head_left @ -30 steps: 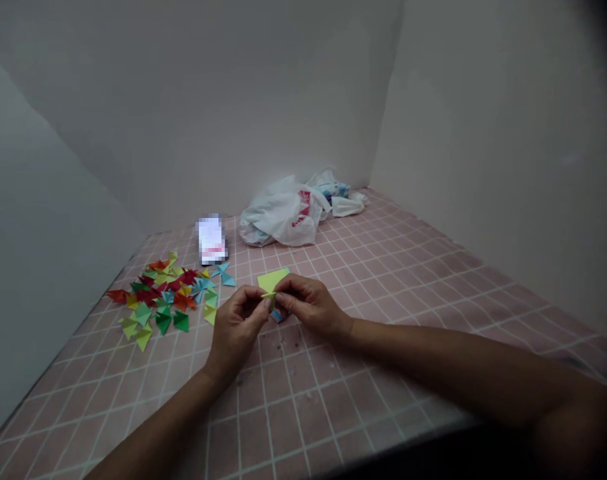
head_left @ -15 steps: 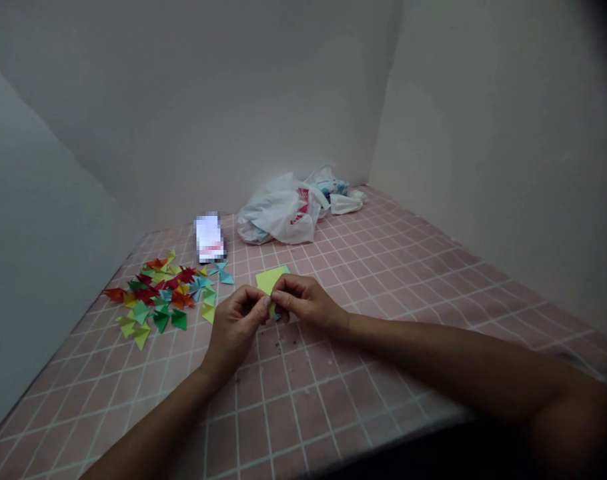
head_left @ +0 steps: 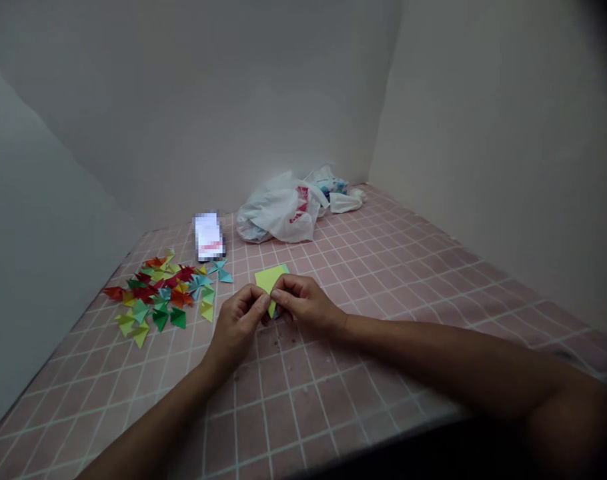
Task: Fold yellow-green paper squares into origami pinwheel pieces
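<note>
Just in front of me, my left hand (head_left: pixel 239 321) and my right hand (head_left: pixel 311 305) meet with fingertips close together. Both pinch a small piece of yellow paper (head_left: pixel 272 308), mostly covered by the fingers. Directly behind them shows a yellow paper square (head_left: pixel 268 275) with a bluish-green edge at its right. Whether the pinched piece is part of that square or separate, I cannot tell. To the left of my left hand lies a spread of folded paper pieces (head_left: pixel 160 317) in red, orange, yellow, green and light blue.
A phone (head_left: pixel 209 237) with a lit, blurred screen stands behind the folded pieces. Farther back, a white plastic bag (head_left: pixel 283 210) with red print sits beside a blue-and-white package (head_left: pixel 336 185). Walls border the pink checked tabletop (head_left: pixel 383 267) at the back and sides.
The fingers have shifted slightly around the yellow paper, and a little more of its lower tip shows between them. Everything else stays put.
</note>
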Available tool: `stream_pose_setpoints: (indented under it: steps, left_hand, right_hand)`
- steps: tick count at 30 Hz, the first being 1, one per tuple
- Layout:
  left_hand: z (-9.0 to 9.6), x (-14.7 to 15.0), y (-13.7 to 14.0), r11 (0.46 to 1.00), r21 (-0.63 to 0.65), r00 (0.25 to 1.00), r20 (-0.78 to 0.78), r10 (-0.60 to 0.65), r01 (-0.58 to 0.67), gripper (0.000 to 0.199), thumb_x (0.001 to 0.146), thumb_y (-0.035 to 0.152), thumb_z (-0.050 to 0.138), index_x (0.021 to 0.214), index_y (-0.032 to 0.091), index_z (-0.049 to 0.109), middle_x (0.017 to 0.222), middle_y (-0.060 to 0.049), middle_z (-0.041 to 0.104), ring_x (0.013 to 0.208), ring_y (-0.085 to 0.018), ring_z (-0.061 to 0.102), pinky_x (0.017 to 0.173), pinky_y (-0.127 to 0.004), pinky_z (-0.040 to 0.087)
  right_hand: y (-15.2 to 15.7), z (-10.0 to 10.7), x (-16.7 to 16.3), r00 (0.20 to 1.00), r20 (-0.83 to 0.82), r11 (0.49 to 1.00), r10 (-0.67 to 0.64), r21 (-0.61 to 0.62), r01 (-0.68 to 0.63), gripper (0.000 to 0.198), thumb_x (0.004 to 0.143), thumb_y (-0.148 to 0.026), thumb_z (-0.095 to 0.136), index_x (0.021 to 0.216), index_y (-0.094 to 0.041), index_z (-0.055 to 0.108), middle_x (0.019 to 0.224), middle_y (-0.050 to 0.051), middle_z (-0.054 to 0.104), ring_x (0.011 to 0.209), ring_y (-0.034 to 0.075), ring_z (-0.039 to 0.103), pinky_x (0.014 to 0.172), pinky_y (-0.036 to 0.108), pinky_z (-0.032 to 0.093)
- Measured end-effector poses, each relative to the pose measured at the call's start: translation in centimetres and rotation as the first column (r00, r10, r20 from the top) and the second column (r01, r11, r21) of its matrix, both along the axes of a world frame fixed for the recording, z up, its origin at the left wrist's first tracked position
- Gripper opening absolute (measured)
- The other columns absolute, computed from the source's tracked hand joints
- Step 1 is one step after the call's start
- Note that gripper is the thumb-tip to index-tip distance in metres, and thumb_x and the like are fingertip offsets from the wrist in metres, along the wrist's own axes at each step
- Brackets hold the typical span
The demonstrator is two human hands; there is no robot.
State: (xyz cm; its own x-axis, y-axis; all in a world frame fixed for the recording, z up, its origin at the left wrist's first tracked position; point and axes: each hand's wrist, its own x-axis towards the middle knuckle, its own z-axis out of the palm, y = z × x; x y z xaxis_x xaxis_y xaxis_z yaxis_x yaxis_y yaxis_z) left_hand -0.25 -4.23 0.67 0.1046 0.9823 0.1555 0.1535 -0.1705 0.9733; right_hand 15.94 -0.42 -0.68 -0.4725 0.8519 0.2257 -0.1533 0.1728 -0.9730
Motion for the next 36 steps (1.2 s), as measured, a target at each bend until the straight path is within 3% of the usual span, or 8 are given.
stream_pose_setpoints:
  steps: [5,10,16,21,26,29,33,36]
  left_hand:
    - [-0.7,-0.3,0.2,0.998,-0.055,0.996,0.092,-0.021,0.026,0.025,0.092,0.037,0.061,0.074,0.019,0.059,0.067,0.002,0.057,0.063,-0.015,0.053,0.062,-0.026,0.042]
    - [-0.4,-0.4,0.2,0.999,0.002,0.999,-0.020,-0.043,0.043,0.028,0.092,0.037,0.060,0.071,0.019,0.058,0.064,0.002,0.055,0.061,-0.014,0.051,0.061,-0.026,0.041]
    - [-0.2,-0.2,0.4,0.997,-0.059,0.998,0.029,-0.047,0.049,0.027,0.092,0.041,0.058,0.077,0.019,0.058,0.067,0.001,0.058,0.063,-0.016,0.055,0.061,-0.027,0.044]
    - [0.4,-0.4,0.5,0.998,0.044,0.984,-0.176,-0.039,0.047,0.028,0.092,0.040,0.056,0.072,0.020,0.056,0.062,0.002,0.056,0.057,-0.014,0.052,0.058,-0.027,0.041]
    - [0.8,-0.9,0.7,0.982,0.133,0.919,-0.388,-0.071,0.132,0.029,0.092,0.037,0.053,0.069,0.021,0.054,0.059,0.004,0.052,0.056,-0.014,0.048,0.057,-0.026,0.037]
    - [0.7,-1.0,0.9,0.990,0.079,0.932,-0.355,-0.078,0.113,0.029,0.092,0.040,0.053,0.071,0.020,0.055,0.059,0.004,0.053,0.054,-0.013,0.048,0.056,-0.026,0.037]
    - [0.4,-0.9,1.2,0.997,-0.016,0.968,-0.239,-0.076,0.074,0.028,0.090,0.044,0.056,0.077,0.019,0.059,0.061,0.004,0.054,0.055,-0.013,0.049,0.054,-0.025,0.038]
    - [0.5,-0.9,1.2,0.999,-0.007,0.969,-0.241,-0.051,0.051,0.027,0.088,0.042,0.059,0.075,0.018,0.061,0.060,0.004,0.054,0.055,-0.012,0.048,0.054,-0.024,0.038]
  right_hand:
    - [0.4,-0.2,0.0,0.996,-0.049,0.994,0.080,-0.064,-0.083,0.021,0.085,-0.032,0.064,0.074,-0.017,0.055,0.060,-0.002,0.061,0.050,0.008,0.052,0.049,0.020,0.041]
    - [0.3,0.0,0.0,0.987,-0.033,0.980,0.158,-0.120,-0.161,0.019,0.084,-0.030,0.063,0.071,-0.018,0.054,0.057,-0.004,0.059,0.046,0.007,0.047,0.045,0.019,0.037]
    - [0.1,-0.2,0.0,1.000,-0.008,1.000,-0.014,-0.007,0.014,0.019,0.085,-0.030,0.063,0.073,-0.018,0.054,0.060,-0.003,0.058,0.051,0.008,0.051,0.050,0.020,0.039]
    - [0.4,-0.8,0.1,0.996,-0.031,0.996,0.080,-0.047,-0.081,0.026,0.088,-0.037,0.061,0.073,-0.018,0.054,0.061,-0.003,0.057,0.050,0.008,0.050,0.049,0.021,0.039]
    - [0.9,-0.7,0.3,0.982,-0.012,0.980,0.186,-0.071,-0.186,0.034,0.088,-0.047,0.063,0.073,-0.018,0.053,0.060,-0.004,0.053,0.049,0.008,0.047,0.046,0.021,0.036]
    - [1.2,-0.6,0.4,0.975,-0.019,0.971,0.220,-0.094,-0.221,0.036,0.087,-0.050,0.062,0.073,-0.018,0.052,0.061,-0.004,0.054,0.048,0.008,0.048,0.047,0.021,0.038]
    - [1.4,-0.7,0.3,0.986,-0.003,0.983,0.167,-0.082,-0.166,0.031,0.089,-0.043,0.061,0.073,-0.018,0.052,0.061,-0.004,0.055,0.049,0.008,0.050,0.048,0.021,0.038]
    - [1.3,-0.8,0.2,0.989,-0.017,0.986,0.146,-0.080,-0.147,0.027,0.091,-0.039,0.059,0.074,-0.018,0.052,0.062,-0.004,0.055,0.049,0.008,0.050,0.048,0.021,0.038]
